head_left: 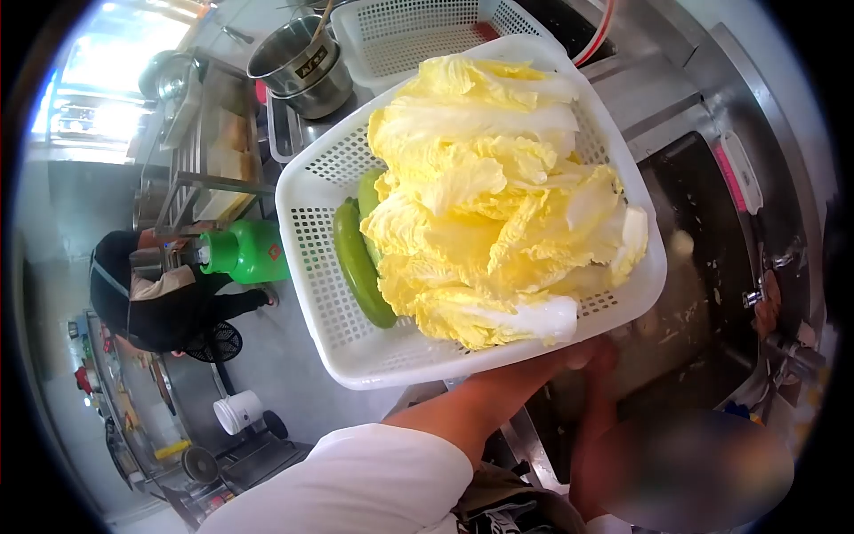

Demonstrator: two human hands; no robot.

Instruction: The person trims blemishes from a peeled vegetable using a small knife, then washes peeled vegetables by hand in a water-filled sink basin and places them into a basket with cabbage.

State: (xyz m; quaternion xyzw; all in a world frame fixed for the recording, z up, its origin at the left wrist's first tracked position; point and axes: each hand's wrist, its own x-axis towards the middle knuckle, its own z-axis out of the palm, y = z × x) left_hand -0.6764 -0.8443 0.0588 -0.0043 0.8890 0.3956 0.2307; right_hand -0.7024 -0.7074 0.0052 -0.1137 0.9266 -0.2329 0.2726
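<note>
A white perforated plastic basket [329,347] fills the middle of the view. It holds a heap of pale yellow napa cabbage leaves [480,196], with green gourds [358,267] along its left side. My left arm, in a white sleeve, stretches below the basket towards the sink, and my left hand [576,358] shows only in part at the rim. Beside it is my right hand [605,354], close to or touching the left. The basket's edge hides the fingers of both hands, so what they hold, if anything, cannot be seen.
On the right is a sink [694,303] with water and bits in it. A pink-and-white brush [737,173] lies on its ledge. Behind are another white basket [400,40] and metal pots [298,67]. A green gas cylinder [249,252] and a person [151,285] are at left.
</note>
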